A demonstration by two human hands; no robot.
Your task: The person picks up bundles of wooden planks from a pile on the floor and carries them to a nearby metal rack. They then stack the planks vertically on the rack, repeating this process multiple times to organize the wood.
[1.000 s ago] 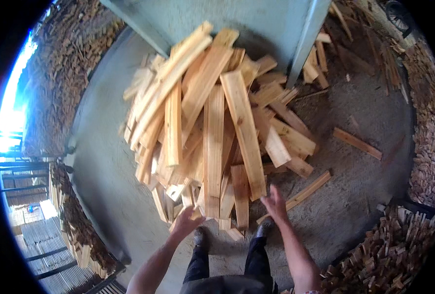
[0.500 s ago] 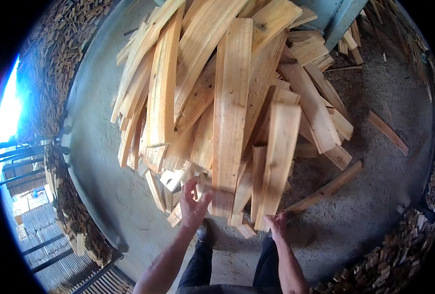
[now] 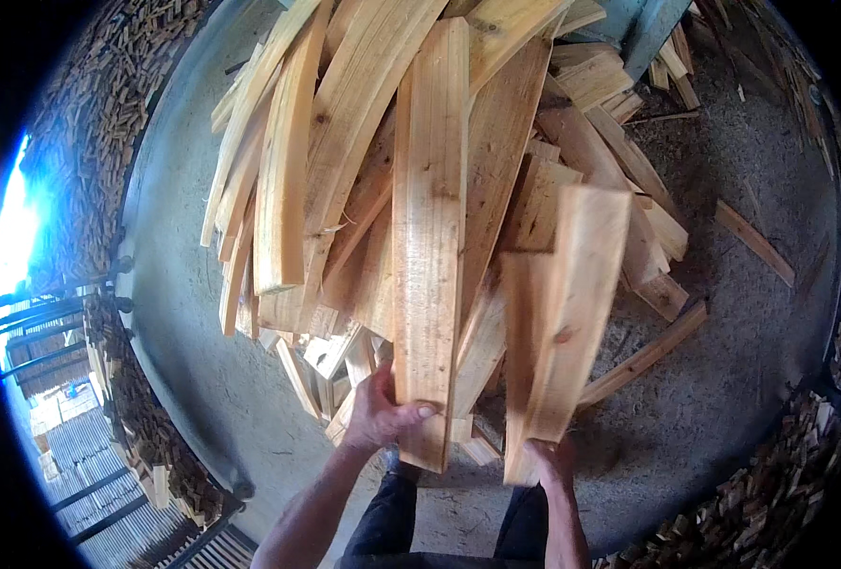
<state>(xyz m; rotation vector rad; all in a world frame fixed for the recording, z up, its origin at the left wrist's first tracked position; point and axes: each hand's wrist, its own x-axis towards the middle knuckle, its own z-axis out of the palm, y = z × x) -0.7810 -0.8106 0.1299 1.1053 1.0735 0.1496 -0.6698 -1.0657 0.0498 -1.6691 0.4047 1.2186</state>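
Observation:
My left hand (image 3: pixel 379 412) is closed round the near end of a long wooden board (image 3: pixel 428 247), thumb across its upper face and fingers underneath. The board still leans along the heap of split, pale boards (image 3: pixel 354 142). In my right hand (image 3: pixel 551 463) is the near end of a shorter wooden board (image 3: pixel 577 322), tilted up and to the right, with a knot near its middle. A narrower board (image 3: pixel 521 351) runs close along its left side; whether my right fingers hold that one too, I cannot tell.
A thin loose stick (image 3: pixel 755 244) lies on the concrete floor (image 3: pixel 714 379) at the right, and another strip (image 3: pixel 653 353) nearer the pile. A blue-grey metal post (image 3: pixel 656 36) rises behind the heap. Stacked wood (image 3: pixel 771 493) lines the edges.
My left hand has moved in and taken hold of the long board's near end. My right hand has raised the shorter board and swung its far end to the right.

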